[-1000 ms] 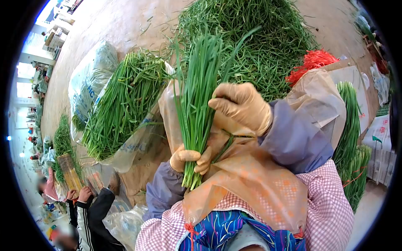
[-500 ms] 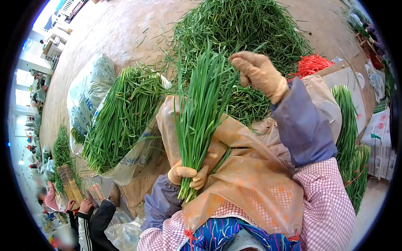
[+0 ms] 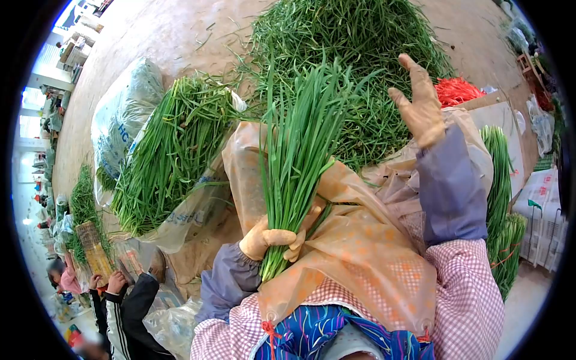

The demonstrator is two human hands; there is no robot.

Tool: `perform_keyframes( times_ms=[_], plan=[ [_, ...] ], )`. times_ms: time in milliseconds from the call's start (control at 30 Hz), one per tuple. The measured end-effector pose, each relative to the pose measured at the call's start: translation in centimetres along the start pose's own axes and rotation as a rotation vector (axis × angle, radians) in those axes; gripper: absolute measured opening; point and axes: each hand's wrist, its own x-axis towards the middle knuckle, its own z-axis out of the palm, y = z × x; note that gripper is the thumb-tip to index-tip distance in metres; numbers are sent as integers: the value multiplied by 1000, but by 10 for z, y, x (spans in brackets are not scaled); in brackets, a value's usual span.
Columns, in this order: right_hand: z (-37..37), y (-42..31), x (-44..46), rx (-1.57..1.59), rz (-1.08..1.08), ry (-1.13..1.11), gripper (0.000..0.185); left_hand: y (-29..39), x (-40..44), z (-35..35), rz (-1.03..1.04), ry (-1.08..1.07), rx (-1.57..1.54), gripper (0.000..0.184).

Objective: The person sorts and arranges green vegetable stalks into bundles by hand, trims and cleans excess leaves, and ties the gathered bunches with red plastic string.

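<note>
Green bunch [image 3: 303, 150] slanted away from the body, its foot in the left hand [image 3: 275, 239]

Long, leafy stalks made up the bunch, which stood in front of the chest, over the tan plastic apron [image 3: 360, 264] that covered the lap. Its long axis ran from pale cut ends, low and close to the body, up and outward to the leaf tips, leaning a little to the right. The gloved left hand was the nearer one: its fingers were wrapped around the stems just above the cut ends, which poked out below the fist.

The right hand [image 3: 421, 107], gloved too, was raised to the right of the leaf tips and well apart from the stems. Its fingers were spread wide, with nothing to be seen in them. A gap lay between it and the leaves, so only the left hand touched the bunch.

Beyond the leaf tips rose a big heap [image 3: 348, 30] of loose greens, and red strips [image 3: 459, 92] lay just past the right hand. To the left sat a smaller pile [image 3: 174, 156] beside a stuffed plastic bag [image 3: 125, 114]; to the right were bundles [image 3: 507, 240] of greens, one with a red tie. At lower left, another person's hands [image 3: 116, 282] showed.
</note>
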Motion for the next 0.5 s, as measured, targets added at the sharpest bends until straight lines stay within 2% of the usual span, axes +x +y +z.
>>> perform_keyframes(
  times_ms=[67, 100, 133, 200, 233, 300, 367, 433, 500],
  plan=[
    [-25, -40, -12, 236, -303, 100, 63, 2, 1, 4, -27, 30, -11, 67],
    [-31, -58, -20, 417, -381, 32, 65, 5, 1, 6, -51, 46, -28, 65],
    [-39, -76, -22, 420, -580, -61, 65, 10, 3, 9, -77, 54, -36, 63],
    [-34, -108, -48, 161, -785, -343, 62, 12, 4, 9, -127, 48, 33, 58],
    [-13, -108, -63, 195, -896, -297, 65, 12, 12, 9, -176, 0, 82, 56],
    [22, -121, -90, 122, -1019, -351, 62, 15, 17, 23, -267, 86, 420, 47],
    [49, -126, -99, 158, -1017, -280, 61, 21, 24, 18, -370, 10, 399, 48],
    [-4, -122, -75, 91, -877, -989, 59, 32, 35, 37, -463, -25, 445, 45],
    [-17, -101, -82, 175, -779, -915, 55, 43, 42, 52, -550, -43, 498, 47]
  ],
)
